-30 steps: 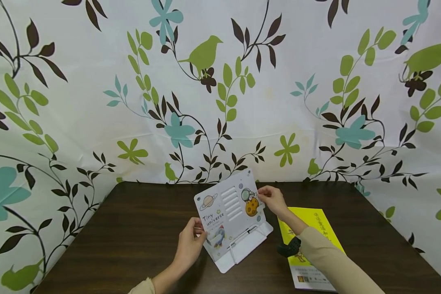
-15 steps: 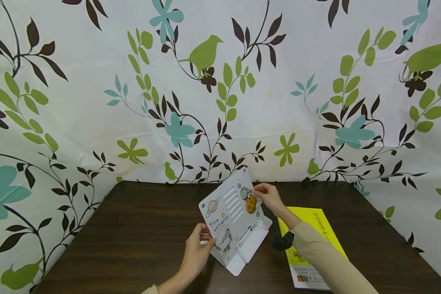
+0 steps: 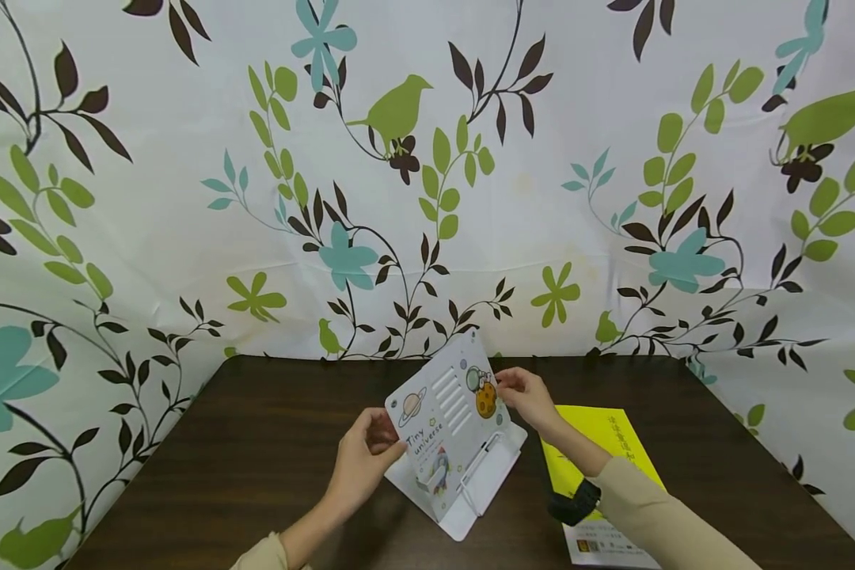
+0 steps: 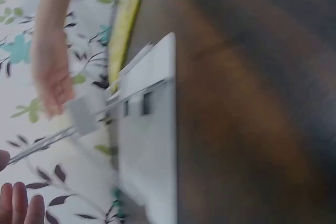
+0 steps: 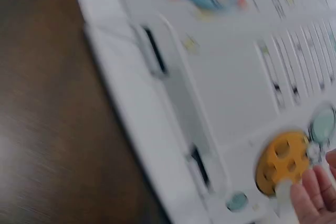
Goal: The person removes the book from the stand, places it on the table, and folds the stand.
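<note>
A white book stand (image 3: 463, 388) printed with "Tiny universe", a rocket and an orange moon stands tilted back on its base. My left hand (image 3: 356, 463) is at its left edge, thumb near the front and fingers behind. In the left wrist view, the fingers (image 4: 20, 205) are parted from the panel, seen edge-on. My right hand (image 3: 529, 397) pinches the opposite edge beside the moon picture. The right wrist view shows its fingertips (image 5: 311, 192) near a small pale clip (image 5: 284, 191); their exact contact is blurred. A wire page holder (image 3: 479, 463) crosses the lower panel.
A yellow-covered book (image 3: 598, 431) lies on the dark wooden table (image 3: 271, 427), partly under the right forearm. A black band (image 3: 574, 503) is around the right wrist. Behind the table hangs a white cloth (image 3: 513, 206) patterned with leaves and birds.
The stand turned and shifted slightly right, then stayed there. My left hand followed it, then moved up and left along its edge. My right hand stayed at the right edge.
</note>
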Demonstrator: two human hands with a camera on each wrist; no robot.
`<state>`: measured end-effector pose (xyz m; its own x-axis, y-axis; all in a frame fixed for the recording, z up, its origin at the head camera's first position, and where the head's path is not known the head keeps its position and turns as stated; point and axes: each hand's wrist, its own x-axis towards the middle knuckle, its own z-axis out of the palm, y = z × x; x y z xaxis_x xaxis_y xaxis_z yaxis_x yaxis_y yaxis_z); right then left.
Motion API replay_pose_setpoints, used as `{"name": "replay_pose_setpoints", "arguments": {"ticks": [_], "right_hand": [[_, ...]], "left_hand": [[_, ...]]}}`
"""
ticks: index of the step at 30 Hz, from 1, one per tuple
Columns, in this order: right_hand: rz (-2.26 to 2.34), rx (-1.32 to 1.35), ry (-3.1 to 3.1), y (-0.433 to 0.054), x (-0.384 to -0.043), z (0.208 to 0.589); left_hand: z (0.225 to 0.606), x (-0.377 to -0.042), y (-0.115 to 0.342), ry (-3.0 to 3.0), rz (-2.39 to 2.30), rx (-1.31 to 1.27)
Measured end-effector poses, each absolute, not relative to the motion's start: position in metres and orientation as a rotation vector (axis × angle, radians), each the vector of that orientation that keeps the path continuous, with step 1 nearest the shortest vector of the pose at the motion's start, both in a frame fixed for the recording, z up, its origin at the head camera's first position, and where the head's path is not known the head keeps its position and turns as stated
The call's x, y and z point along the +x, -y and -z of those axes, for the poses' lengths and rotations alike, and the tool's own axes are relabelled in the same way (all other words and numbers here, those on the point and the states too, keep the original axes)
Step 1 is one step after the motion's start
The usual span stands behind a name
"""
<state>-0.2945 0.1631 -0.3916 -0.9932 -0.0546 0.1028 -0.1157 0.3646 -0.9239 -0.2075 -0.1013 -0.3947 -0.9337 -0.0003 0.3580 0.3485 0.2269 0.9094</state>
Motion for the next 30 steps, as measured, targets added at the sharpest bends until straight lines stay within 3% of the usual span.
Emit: {"name": "replay_pose_setpoints", "arguments": {"ticks": [11, 21, 30], "right_hand": [[-2.032, 0.093, 2.787, -0.152, -0.236, 0.417], [-2.255, -0.131, 2.667, -0.135, -0.221, 0.431], [-2.299, -0.105, 2.575, -0.127, -0.220, 0.436]], "left_hand": [[0.370, -0.224, 0.113, 2.122, 1.698, -0.576], [0.370, -0.226, 0.115, 2.133, 1.632, -0.609], [0.371, -0.223, 0.114, 2.151, 1.675, -0.568]]}}
